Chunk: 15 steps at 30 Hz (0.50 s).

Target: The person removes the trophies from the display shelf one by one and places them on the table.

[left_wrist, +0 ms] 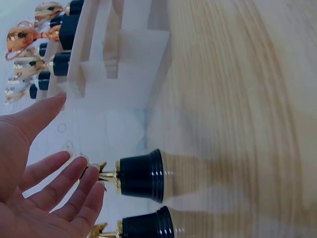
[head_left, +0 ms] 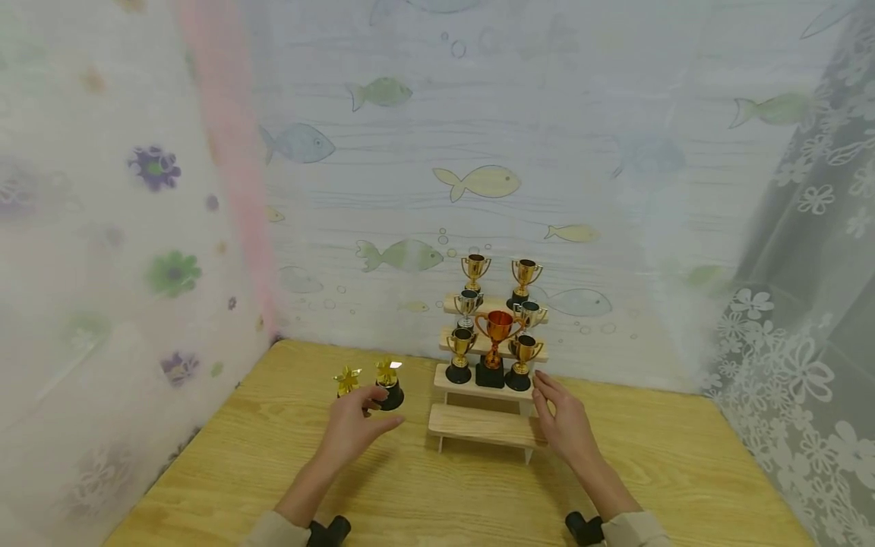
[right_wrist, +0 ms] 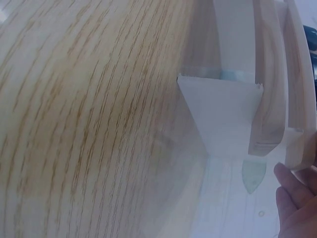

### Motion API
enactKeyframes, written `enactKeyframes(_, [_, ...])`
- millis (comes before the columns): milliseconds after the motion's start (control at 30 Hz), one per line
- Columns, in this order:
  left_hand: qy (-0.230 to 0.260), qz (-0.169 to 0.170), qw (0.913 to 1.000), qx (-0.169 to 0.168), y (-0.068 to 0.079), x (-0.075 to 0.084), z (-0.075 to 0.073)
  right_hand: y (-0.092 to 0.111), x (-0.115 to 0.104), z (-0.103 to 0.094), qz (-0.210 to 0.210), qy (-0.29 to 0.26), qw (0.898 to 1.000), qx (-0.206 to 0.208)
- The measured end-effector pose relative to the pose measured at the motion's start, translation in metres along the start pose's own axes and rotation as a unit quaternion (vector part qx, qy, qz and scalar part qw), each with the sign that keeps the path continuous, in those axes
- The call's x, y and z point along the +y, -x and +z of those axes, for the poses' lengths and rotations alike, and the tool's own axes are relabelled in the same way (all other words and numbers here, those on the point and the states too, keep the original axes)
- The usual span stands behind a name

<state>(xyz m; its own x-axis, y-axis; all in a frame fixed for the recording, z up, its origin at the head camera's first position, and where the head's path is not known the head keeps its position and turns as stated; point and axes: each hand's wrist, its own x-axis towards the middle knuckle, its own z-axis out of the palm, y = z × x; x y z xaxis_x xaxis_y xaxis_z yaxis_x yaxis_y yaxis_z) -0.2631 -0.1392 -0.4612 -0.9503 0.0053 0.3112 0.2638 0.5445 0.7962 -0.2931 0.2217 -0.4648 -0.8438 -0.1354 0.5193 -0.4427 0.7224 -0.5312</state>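
Observation:
My left hand (head_left: 352, 427) has its fingers spread beside a gold star trophy (head_left: 390, 395) with a black base. In the left wrist view the fingertips overlap the star of that trophy (left_wrist: 141, 176); whether they touch it I cannot tell. A second star trophy (head_left: 347, 377) stands to its left, partly behind the hand. At the stepped wooden stand (head_left: 481, 425), my right hand (head_left: 566, 425) rests its fingertips against the right end of a step, also seen in the right wrist view (right_wrist: 301, 161). The thumb is hidden there.
On the upper steps stand a bronze cup (head_left: 497, 327), gold cups (head_left: 525, 348) and silver cups (head_left: 468, 302). The stand is on a wood-grain table (head_left: 444, 501) close to a fish-patterned curtain (head_left: 410, 182). Lacy fabric (head_left: 807, 395) hangs at the right.

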Motion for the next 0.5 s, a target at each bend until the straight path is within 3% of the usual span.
enactKeyframes(300, [0.028, 0.025, 0.999, -0.026, -0.007, 0.018, 0.013, 0.0, 0.0, 0.0, 0.002, -0.003, 1.0, 0.002])
enactKeyframes(500, [0.031, 0.054, 0.9978, -0.023, -0.011, 0.025, 0.024, 0.0, 0.001, 0.0, 0.004, -0.005, 1.0, 0.004])
